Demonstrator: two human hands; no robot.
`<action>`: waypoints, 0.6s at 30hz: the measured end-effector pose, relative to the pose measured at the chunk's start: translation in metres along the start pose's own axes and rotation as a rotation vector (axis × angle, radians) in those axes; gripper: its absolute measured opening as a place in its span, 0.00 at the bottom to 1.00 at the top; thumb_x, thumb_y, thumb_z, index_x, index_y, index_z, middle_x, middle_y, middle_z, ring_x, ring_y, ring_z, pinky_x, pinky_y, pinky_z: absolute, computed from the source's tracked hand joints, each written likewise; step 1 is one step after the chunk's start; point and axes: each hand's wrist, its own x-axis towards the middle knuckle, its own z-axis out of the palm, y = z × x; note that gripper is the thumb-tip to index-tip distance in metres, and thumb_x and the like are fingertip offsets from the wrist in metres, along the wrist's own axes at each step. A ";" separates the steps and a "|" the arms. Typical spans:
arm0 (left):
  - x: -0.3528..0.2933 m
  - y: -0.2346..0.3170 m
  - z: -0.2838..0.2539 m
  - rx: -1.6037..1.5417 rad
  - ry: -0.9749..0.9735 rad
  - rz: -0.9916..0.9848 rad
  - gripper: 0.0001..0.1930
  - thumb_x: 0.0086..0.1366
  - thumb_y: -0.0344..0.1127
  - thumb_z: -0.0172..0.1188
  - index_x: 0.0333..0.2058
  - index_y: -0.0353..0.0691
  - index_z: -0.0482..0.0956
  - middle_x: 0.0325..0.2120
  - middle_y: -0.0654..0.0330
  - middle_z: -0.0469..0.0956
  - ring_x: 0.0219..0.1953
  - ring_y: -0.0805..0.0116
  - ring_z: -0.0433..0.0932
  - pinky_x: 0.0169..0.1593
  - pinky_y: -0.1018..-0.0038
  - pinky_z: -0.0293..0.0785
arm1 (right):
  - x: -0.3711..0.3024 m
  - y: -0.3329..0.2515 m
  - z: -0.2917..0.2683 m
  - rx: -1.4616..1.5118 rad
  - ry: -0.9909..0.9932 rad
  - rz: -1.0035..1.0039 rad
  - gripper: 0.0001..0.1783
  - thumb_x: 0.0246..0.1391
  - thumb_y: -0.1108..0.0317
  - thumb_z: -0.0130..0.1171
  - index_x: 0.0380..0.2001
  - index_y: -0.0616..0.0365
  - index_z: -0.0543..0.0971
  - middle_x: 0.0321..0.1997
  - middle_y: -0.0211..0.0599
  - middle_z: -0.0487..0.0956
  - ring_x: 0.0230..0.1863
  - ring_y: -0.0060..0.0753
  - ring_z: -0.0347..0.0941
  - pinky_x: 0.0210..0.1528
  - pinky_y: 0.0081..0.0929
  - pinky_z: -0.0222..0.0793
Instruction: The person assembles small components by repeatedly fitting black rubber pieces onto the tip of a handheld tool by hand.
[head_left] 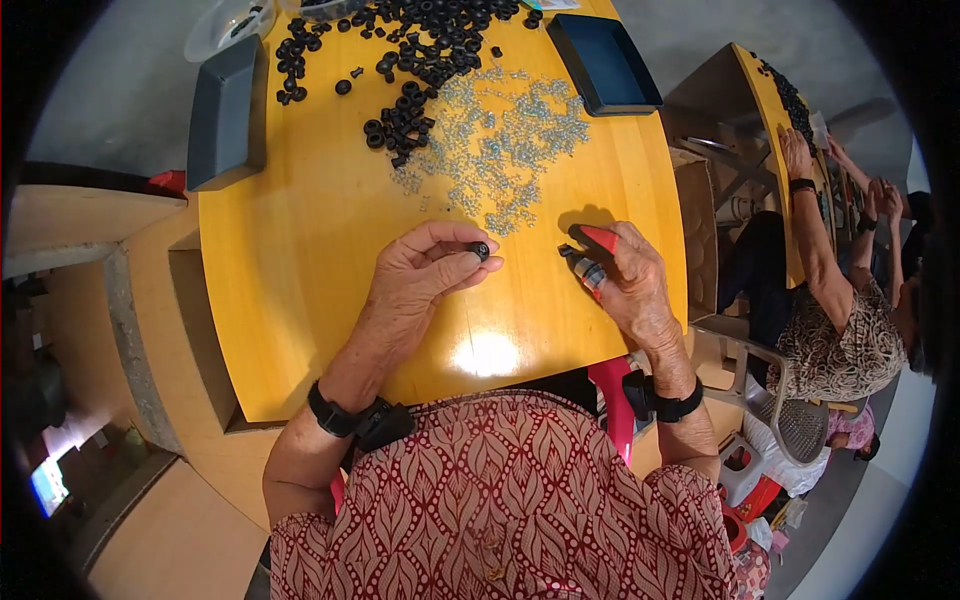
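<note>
My left hand [415, 275] pinches a small round black part [480, 250] between thumb and fingers, just above the table. To its right, my right hand [640, 285] curls around a short black and silver cylindrical piece [590, 271] with a narrow black end pointing left; its exact kind I cannot make out. A red cover [600, 238] sits on one fingertip of that hand. Beyond both hands lies a spread of small shiny metal pieces [505, 150]. Behind and left of these is a heap of black knob-like parts [440, 50], some round, some stemmed.
An empty dark tray [228, 120] stands at the left edge of the yellow table [310, 320], a blue-black tray [605, 65] at the far right. Clear plastic tubs [230, 28] sit at the far left. Another person [840, 330] works at a second table on the right.
</note>
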 end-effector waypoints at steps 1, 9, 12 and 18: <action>0.000 0.000 0.000 0.002 0.000 -0.001 0.11 0.65 0.25 0.60 0.45 0.34 0.78 0.41 0.55 0.81 0.44 0.66 0.81 0.50 0.76 0.78 | 0.000 0.000 -0.001 0.042 0.003 0.035 0.18 0.43 0.79 0.68 0.42 0.61 0.81 0.34 0.42 0.77 0.37 0.45 0.73 0.38 0.34 0.72; -0.001 -0.001 0.001 0.006 0.029 -0.005 0.11 0.65 0.25 0.60 0.46 0.33 0.77 0.41 0.55 0.80 0.44 0.66 0.81 0.50 0.76 0.79 | 0.004 0.007 0.001 -0.030 -0.003 -0.107 0.15 0.43 0.78 0.68 0.38 0.62 0.82 0.35 0.41 0.77 0.37 0.42 0.73 0.37 0.33 0.72; -0.001 0.002 0.006 -0.007 0.035 -0.042 0.11 0.65 0.25 0.60 0.46 0.33 0.77 0.42 0.56 0.80 0.44 0.65 0.81 0.50 0.76 0.79 | 0.004 -0.001 -0.003 -0.042 0.005 -0.126 0.14 0.43 0.78 0.68 0.37 0.63 0.81 0.36 0.41 0.78 0.37 0.43 0.74 0.38 0.33 0.72; 0.001 0.000 0.019 -0.016 0.003 -0.005 0.11 0.65 0.26 0.59 0.46 0.37 0.77 0.42 0.57 0.81 0.44 0.68 0.82 0.48 0.79 0.79 | 0.015 -0.044 -0.006 0.051 0.115 -0.273 0.13 0.41 0.76 0.69 0.34 0.63 0.82 0.37 0.42 0.78 0.36 0.44 0.74 0.38 0.35 0.71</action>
